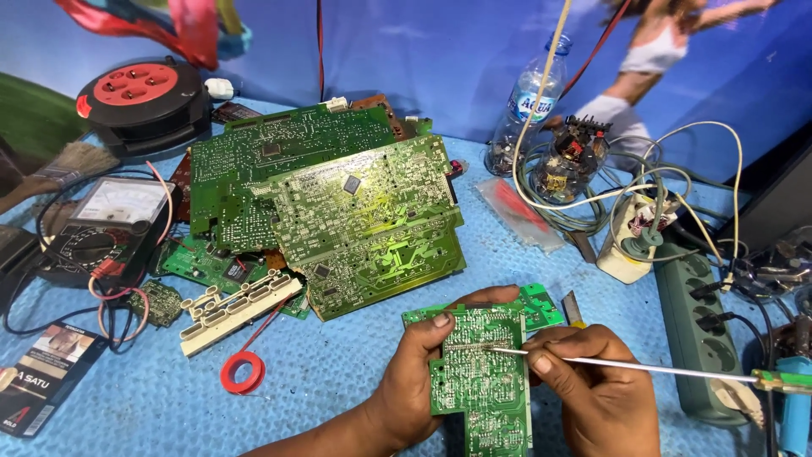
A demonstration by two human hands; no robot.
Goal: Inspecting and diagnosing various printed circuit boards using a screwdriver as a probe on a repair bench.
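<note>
I see my left hand (414, 385) clamped on a small green circuit board (482, 381) low over the blue table (321, 381). My right hand (592, 381) pinches a thin metal rod (643, 367) (its tip touches the board's solder side). Beyond lies a red tape roll (243, 372), then a pile of green boards (338, 211), and farther left an analog multimeter (106, 228).

Hands on a green circuit board (482, 381)

The left hand (414, 381) steadies the board over the blue desk (321, 381); the right hand (600, 389) presses a thin metal rod (643, 368) against it.
</note>
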